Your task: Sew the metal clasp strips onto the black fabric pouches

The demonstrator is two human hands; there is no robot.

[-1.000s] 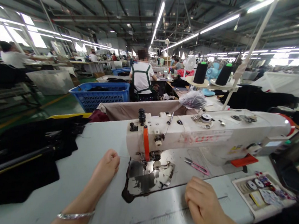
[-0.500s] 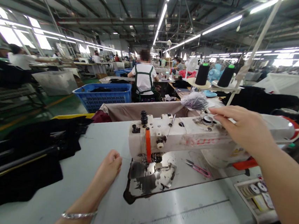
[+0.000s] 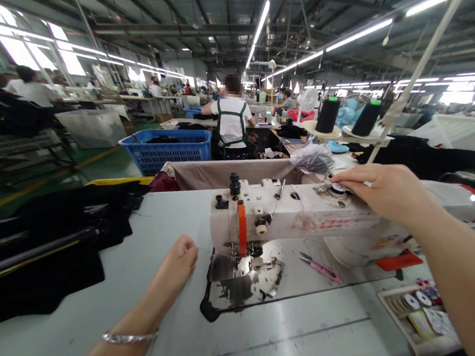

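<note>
My left hand [image 3: 180,259] rests on the table left of the needle area, thumb and fingers pinched. A faint thread runs from it towards the sewing machine [image 3: 276,210]. On top of the machine arm, my right hand [image 3: 381,189] is closed, its fingertips at a small bobbin [image 3: 338,187] on the winder. The fingers partly cover the bobbin, so their exact grip is hard to see. Pink-handled thread snips [image 3: 322,268] lie on the machine bed, under the arm. No cloth lies beneath the presser foot.
Dark garments [image 3: 41,254] lie along the table's left side. Two black thread cones [image 3: 327,116] stand behind the machine, near a plastic bag [image 3: 313,158]. A tray of bobbins [image 3: 415,315] sits at the right edge. Beyond are a blue basket [image 3: 168,152] and a seated co-worker [image 3: 231,118].
Against the machine, my right fingertips have shifted slightly left, over the winder, where a pale bobbin top now shows. My left hand keeps its pinch in nearly the same place. The view has shifted slightly.
</note>
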